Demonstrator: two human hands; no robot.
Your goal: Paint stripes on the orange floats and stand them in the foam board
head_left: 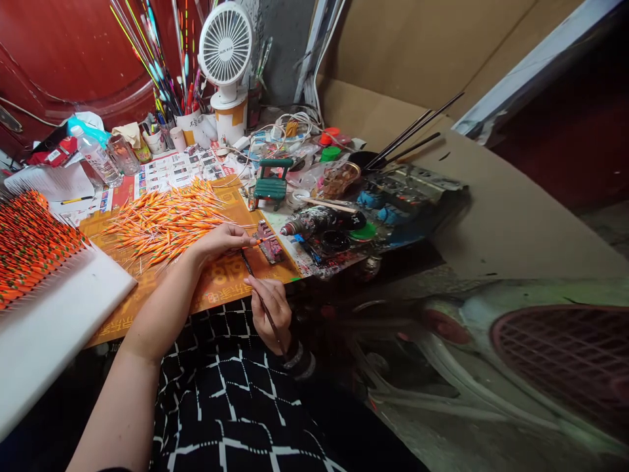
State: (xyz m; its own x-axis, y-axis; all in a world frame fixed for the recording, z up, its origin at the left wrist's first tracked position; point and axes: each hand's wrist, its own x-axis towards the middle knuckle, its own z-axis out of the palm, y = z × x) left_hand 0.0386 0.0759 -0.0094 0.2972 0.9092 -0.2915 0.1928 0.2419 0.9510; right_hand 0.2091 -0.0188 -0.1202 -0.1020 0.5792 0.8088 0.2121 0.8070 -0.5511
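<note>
Between the fingertips of my left hand (223,240) is a small orange fishing float (264,240) with thin pale ends, pointing right over a paint-stained block (273,250). My right hand (273,313) grips a slim dark paintbrush (247,263). Its tip points up and away from me, close to the left fingers; whether it touches the float I cannot tell. Beyond my left wrist lies a loose heap of orange floats (167,219). At the far left, many orange and green floats (37,246) stand in rows in a white foam board (81,308).
Right of the block lie a paint-spattered heat-gun-like tool (314,221), a dark paint pot (335,242) and a small green chair-shaped stand (270,180). Behind are a white fan (226,49), a plastic bottle (98,157) and tangled cables (280,128). A bicycle basket (565,354) stands at right.
</note>
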